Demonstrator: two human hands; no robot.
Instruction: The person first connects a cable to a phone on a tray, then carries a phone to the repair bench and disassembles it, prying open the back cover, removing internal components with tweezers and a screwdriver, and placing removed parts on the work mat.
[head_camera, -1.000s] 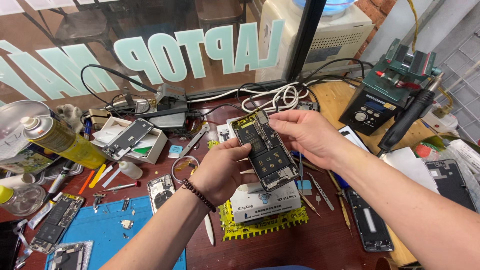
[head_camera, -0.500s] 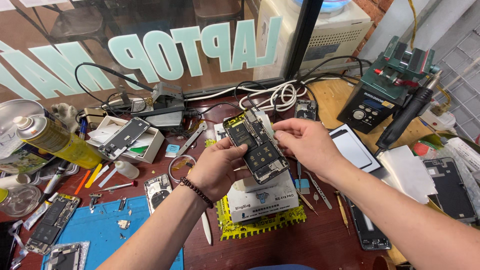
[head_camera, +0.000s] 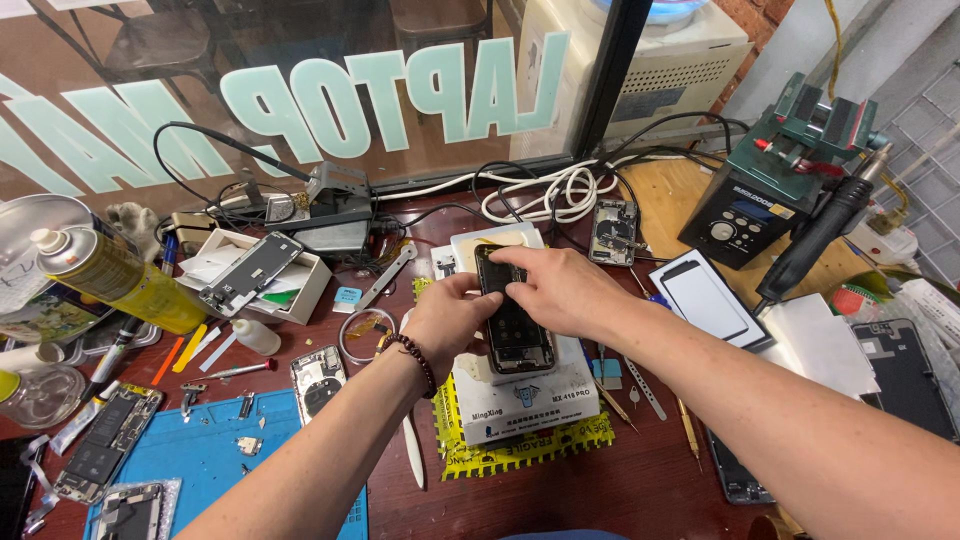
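Both hands closed their grip on one opened phone (head_camera: 517, 325): the left hand (head_camera: 450, 320) pinched its left edge, the right hand (head_camera: 565, 290) pressed fingertips on its top. It lay on one white heating pad (head_camera: 520, 395) on the table (head_camera: 640, 480). One yellow spray can (head_camera: 120, 280) stood far left, one blue mat (head_camera: 210, 460) nearer.

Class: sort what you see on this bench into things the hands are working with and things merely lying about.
In use: left hand, right hand, phone, white box.

Lying about: spray can, blue mat, soldering station, cable coil, tweezers.
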